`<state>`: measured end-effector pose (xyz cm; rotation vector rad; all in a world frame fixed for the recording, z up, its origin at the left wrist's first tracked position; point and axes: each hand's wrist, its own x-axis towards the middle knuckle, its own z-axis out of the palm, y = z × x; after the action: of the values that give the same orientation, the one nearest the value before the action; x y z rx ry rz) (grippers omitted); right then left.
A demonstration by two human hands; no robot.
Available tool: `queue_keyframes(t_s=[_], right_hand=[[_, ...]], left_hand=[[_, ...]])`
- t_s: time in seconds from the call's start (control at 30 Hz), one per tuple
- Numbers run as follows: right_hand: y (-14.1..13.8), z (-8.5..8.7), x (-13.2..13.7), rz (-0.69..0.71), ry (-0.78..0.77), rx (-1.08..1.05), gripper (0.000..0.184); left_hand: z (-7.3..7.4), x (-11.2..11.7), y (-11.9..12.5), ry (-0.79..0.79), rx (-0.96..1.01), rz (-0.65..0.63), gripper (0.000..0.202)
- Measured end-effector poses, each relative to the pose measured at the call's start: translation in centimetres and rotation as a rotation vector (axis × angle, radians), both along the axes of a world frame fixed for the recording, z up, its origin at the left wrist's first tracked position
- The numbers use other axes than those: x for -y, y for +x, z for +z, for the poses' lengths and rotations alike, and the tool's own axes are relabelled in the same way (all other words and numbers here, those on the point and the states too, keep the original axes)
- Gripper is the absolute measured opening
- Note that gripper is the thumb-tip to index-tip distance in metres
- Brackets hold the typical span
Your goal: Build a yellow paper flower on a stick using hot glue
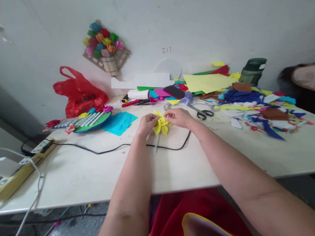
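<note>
A yellow paper flower [161,125] on a thin stick is held between both hands over the middle of the white table [94,173]. My left hand [145,124] pinches its left side with closed fingers. My right hand [179,117] grips its right side, fingers curled on the petals. The stick pokes down toward the table below the flower. A black cable [111,149] runs across the table just under the hands.
Black-handled scissors [203,113] lie right of the hands. Coloured paper scraps [262,114] cover the right side. Cyan paper [119,122], a green craft board [90,121], a red bag [79,93], a yellow power strip [18,173] and a dark bottle [252,70] stand around.
</note>
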<state>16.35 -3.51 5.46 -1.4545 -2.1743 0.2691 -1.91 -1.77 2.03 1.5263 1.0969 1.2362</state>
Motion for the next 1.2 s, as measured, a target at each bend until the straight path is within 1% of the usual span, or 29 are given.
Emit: queue_keyframes(t_s=[0.23,0.47,0.67,0.83,0.93,1.07,1.2], right_hand=[[-0.6,-0.2,0.2,-0.053,0.053,0.072,0.026],[-0.8,-0.7,-0.2,-0.054,0.147,0.071,0.02],[-0.9,-0.7,-0.1,-0.04,0.129,0.044,0.018],[-1.0,-0.9,-0.2,-0.07,0.134,0.035,0.017],[-1.0,-1.0,-0.4,-0.076,0.155,0.013,0.014],[-1.1,-1.0,-0.4,-0.09,0.168,0.001,0.011],[-1.0,-1.0,-0.5,-0.093,0.187,0.015,0.01]], left_hand=[[0.1,-0.1,0.3,0.038,-0.016,0.05,0.021],[0.0,0.0,0.5,0.02,-0.005,0.034,0.017],[0.1,0.0,0.5,0.001,-0.018,0.032,0.018],[0.1,0.1,0.6,0.015,-0.03,0.034,0.02],[0.3,0.4,0.7,-0.002,-0.007,0.005,0.024],[0.7,0.9,0.6,-0.067,0.085,-0.067,0.031],[1.0,1.2,0.4,-0.125,0.137,-0.112,0.031]])
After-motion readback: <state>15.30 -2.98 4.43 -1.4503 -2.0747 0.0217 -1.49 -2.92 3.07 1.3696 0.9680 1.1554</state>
